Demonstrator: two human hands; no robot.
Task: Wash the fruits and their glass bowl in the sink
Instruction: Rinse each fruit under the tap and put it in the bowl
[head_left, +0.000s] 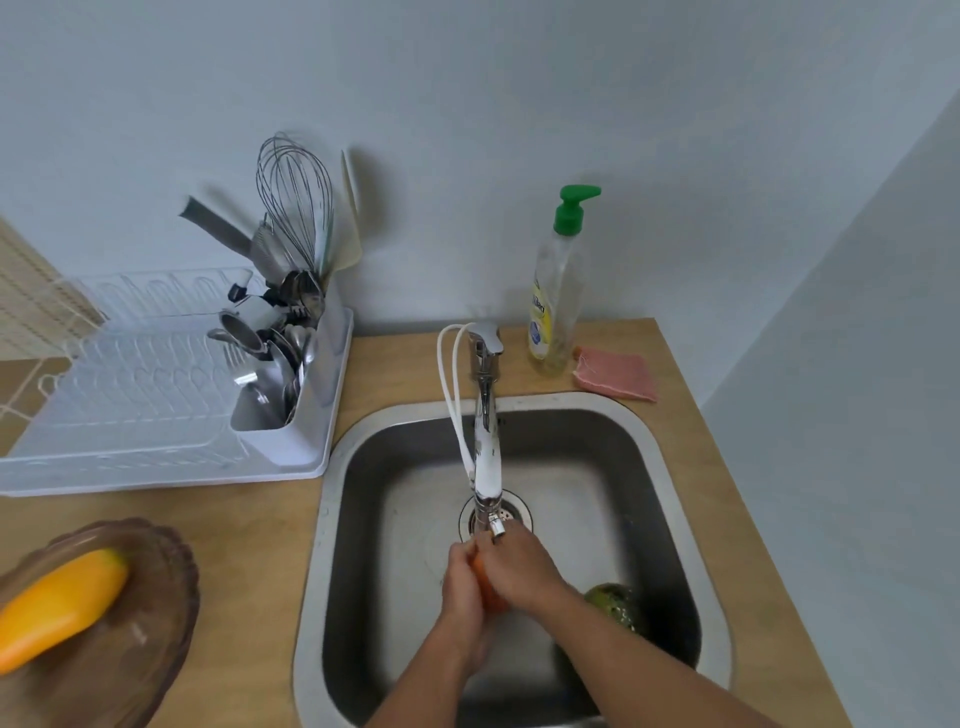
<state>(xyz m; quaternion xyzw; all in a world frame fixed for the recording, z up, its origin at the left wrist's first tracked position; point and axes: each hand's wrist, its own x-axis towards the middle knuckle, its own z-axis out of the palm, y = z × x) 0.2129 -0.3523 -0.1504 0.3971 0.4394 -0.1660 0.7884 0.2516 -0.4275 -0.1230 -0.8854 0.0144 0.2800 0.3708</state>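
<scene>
Both hands meet under the tap, closed around an orange fruit that shows only as a sliver between the palms. The left hand cups it from one side and the right hand wraps over it from the other, so the step in hand looks like rubbing this fruit clean over the sink. Whether water is running I cannot tell.

A green fruit lies on the sink floor, just beside the right forearm and near the right wall. On the counter to the left, well apart from the hands, the glass bowl holds a long yellow fruit.

Next, I judge, the orange fruit needs a place to go, then the left hand would have to reach across the counter for the yellow one, leaving the bowl for last.
</scene>
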